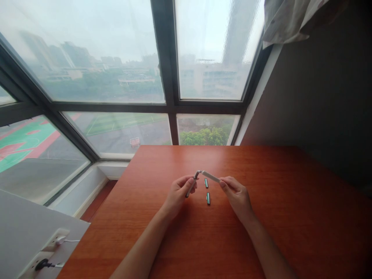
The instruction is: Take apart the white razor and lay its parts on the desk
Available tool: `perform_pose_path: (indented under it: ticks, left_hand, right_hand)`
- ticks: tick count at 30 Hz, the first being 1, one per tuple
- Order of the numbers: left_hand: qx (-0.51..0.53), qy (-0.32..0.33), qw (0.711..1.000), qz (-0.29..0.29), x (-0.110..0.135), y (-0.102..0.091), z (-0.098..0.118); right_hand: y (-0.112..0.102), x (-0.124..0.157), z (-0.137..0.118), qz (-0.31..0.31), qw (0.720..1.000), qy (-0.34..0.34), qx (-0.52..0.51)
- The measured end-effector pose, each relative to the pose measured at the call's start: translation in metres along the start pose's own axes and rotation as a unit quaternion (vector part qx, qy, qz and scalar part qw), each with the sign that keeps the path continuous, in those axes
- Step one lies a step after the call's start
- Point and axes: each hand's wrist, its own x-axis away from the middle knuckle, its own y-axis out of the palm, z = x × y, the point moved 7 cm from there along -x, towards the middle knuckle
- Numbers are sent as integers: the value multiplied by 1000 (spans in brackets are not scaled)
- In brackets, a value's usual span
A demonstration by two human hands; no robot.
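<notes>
My left hand (180, 190) pinches a slim razor handle (189, 190) between thumb and fingers, its shiny metal neck pointing up and bending to the right. Between the thumb and fingertips of my right hand (235, 192) is a pale, narrow stick (211, 176), slanting up to the left. Its far end comes close to the metal neck; whether they touch or are joined I cannot tell. Below, on the table, lie two razor blade cartridges with green strips: the farther cartridge (206, 183) and the nearer cartridge (208, 198).
Both forearms extend over a reddish-brown wooden table (197, 248). Beyond its far edge stand windows with a dark frame (171, 108). Plugged sockets (54, 242) are at the lower left. A curtain (290, 23) hangs at the upper right, by a dark wall (314, 97).
</notes>
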Motion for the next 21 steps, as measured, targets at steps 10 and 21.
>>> perform_pose_path:
  ticks: [10, 21]
  left_hand:
    - [-2, 4, 1000, -8, 1, 2, -2]
    - [-4, 4, 1000, 15, -1, -4, 0]
  right_hand:
    - [2, 1, 4, -9, 1000, 18, 7]
    - [-2, 0, 6, 11, 999, 50, 15]
